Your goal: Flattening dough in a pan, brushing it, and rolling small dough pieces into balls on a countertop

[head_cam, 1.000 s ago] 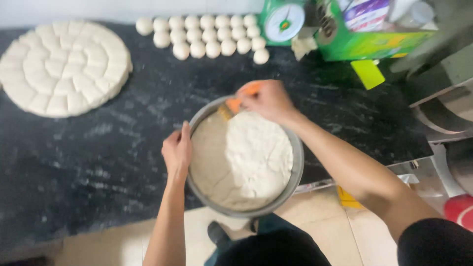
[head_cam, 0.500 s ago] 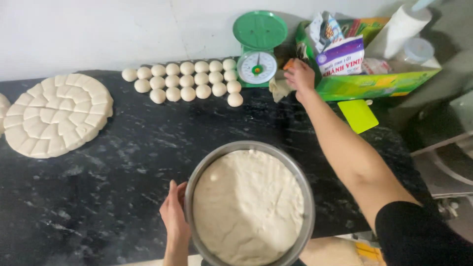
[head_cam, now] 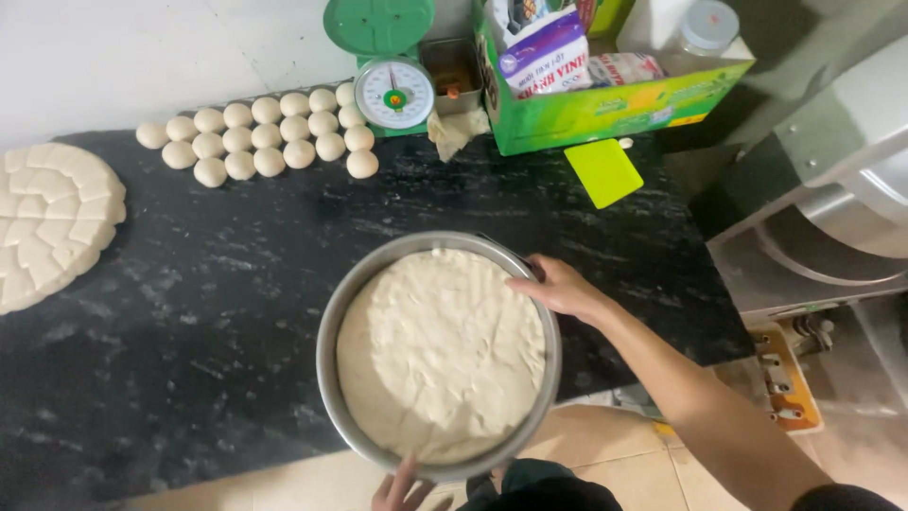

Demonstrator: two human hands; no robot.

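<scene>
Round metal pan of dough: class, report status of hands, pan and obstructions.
Right hand on far rim, left hand at near rim. Round metal pan full of pale dough, overhanging black counter. Nothing blocking.

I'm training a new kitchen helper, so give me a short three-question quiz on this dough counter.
1. True or false: the right hand rests on the metal bowl rim.
2. What fills the bowl? A) water B) dough mass C) rice
3. What stands just right of the dough balls by the wall?

Key: 1 true. 2 B. 3 the green scale. The left hand meets the bowl's near edge.
</scene>
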